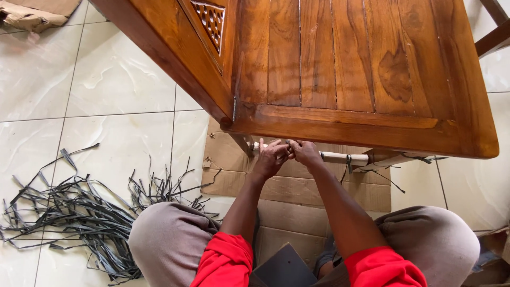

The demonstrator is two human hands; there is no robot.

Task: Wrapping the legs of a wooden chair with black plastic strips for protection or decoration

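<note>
Both hands meet on a pale wooden rail (340, 157) just under the front edge of a varnished teak chair (340, 64). The left hand (272, 158) curls closed over the rail, and the right hand (304, 151) grips it just beside, knuckles touching the left; what the fingers pinch between them cannot be told. A dark strip (348, 162) is wound around the rail a little to the right of the hands, with loose ends trailing down. The rail runs between the chair's front legs, above a flattened sheet of cardboard (297, 186) on the white tiled floor (106, 90). The person sits on the cardboard, in red sleeves and grey trousers, knees spread. To the left, a tangled heap of dark flat strips (79, 218) lies on the tiles.
</note>
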